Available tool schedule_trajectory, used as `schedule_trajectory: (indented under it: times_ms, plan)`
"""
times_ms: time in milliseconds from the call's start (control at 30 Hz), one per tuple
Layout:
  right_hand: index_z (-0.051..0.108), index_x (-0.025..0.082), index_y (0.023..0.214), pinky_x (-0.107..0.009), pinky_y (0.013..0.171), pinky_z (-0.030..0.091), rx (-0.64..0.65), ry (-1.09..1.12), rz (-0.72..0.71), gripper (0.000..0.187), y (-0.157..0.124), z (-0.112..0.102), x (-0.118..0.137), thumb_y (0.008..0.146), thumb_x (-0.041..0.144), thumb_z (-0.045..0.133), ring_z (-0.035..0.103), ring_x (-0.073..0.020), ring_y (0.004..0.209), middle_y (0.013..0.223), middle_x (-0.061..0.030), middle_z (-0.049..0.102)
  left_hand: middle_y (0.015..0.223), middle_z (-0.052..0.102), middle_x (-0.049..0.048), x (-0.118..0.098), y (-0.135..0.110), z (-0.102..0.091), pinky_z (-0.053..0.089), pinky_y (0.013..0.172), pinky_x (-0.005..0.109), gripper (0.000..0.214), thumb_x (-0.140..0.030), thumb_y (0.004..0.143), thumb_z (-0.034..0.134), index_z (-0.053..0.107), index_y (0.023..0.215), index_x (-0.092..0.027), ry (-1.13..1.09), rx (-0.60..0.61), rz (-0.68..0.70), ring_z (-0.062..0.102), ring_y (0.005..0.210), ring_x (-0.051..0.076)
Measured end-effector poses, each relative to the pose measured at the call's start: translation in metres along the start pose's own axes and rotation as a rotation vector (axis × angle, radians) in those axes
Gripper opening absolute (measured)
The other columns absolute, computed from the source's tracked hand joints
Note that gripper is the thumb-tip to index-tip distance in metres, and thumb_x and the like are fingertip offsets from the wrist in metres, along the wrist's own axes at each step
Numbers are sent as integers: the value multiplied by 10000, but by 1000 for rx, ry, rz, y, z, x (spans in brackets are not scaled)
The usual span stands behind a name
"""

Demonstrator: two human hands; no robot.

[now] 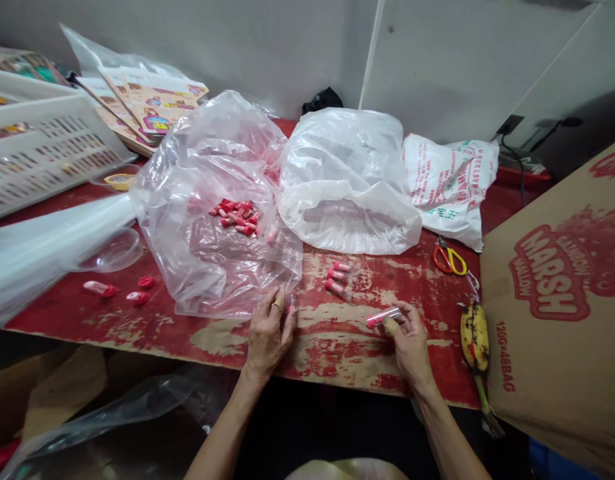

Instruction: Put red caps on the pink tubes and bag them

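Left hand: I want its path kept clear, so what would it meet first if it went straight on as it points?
Most likely the crumpled, clear plastic bag with small red pieces inside; its edge lies close by the left hand, though depth leaves actual contact unclear.

Tube (pixel 291 305) partly hidden by left hand (pixel 267 330), basket (pixel 47 115), carton (pixel 572 347) cut off

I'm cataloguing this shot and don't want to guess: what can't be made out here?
In the head view:
- Small item at the left hand: fingers cover part of it.
- Contents of the white bag: hidden by cloudy plastic.
- Fine print on the printed sack: too small and blurred.
- Far end of the white basket: cut off by the left edge.
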State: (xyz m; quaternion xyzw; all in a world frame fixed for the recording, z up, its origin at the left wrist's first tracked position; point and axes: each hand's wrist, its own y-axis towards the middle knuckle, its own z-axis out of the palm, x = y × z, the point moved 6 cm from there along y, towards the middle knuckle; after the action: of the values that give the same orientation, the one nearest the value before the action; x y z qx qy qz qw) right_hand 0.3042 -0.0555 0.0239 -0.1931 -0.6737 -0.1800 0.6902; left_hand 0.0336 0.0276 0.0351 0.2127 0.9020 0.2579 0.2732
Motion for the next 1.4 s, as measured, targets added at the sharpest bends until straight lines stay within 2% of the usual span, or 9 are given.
schedule_trajectory:
  times_ms: [167,333,500,633,767,867,1033,1233,1400]
  plan:
    - [565,210,760,-241,493,448,66,540,452,311,-8,21,-4,655,430,758,507,-102,498,645,37,591,1306,517,145,2,1,1,446,978,466,486,-268,881,501,416,1357,-217,-9,-1,-10,504,1198,285]
    - [579,208,711,-235,477,430,68,626,557,297,-9,24,-8,666,440,758,453,-84,457,599,39,576,1275,537,148,3,0,2,455,964,469,448,-264,880,503,456,1322,-205,-13,-18,-9,518,1175,289]
    - [567,212,715,-246,464,442,56,489,403,289,-12,22,1,706,458,718,467,-97,461,618,31,579,1245,557,144,2,0,1,457,963,466,429,-263,880,504,475,1303,-198,-18,-19,-25,532,1156,283]
    - [609,248,984,-263,579,503,7,64,35,248,-26,22,22,781,378,669,585,-134,620,781,8,644,1261,547,144,1,0,0,457,973,451,436,-255,885,493,459,1314,-189,-35,8,-59,522,1173,270]
    - [620,267,1108,-378,818,513,276,-520,-501,266,-42,53,31,849,230,572,635,-224,920,1008,-57,680,1263,544,147,1,-1,-2,451,988,433,437,-237,888,478,444,1319,-172,-55,17,-91,505,1200,258]
    - [551,264,1227,-390,849,510,366,-642,-712,363,-48,67,25,881,168,501,632,-223,958,1063,-74,671,1263,538,153,2,-3,-3,454,987,424,450,-214,882,477,430,1326,-158,-71,2,-99,507,1194,254]
    - [500,217,1291,-375,793,525,356,-731,-685,395,-43,77,22,898,208,457,640,-221,898,1024,-91,668,1238,543,147,1,-4,-3,460,969,422,479,-172,860,492,421,1334,-171,-92,-1,-103,521,1164,256]
    - [342,177,1421,-295,691,517,396,-676,-301,566,-17,106,18,872,276,442,629,-169,682,837,-28,664,1192,535,142,3,-2,-8,491,902,364,455,-186,859,505,444,1310,-169,-138,-69,-134,548,1108,239]
    - [358,106,1413,-382,792,509,473,-706,-289,625,-1,147,3,835,328,440,651,-244,867,1029,-130,669,1056,612,124,-2,2,-1,497,871,367,373,-193,865,474,498,1234,-150,-190,49,-205,594,989,224]
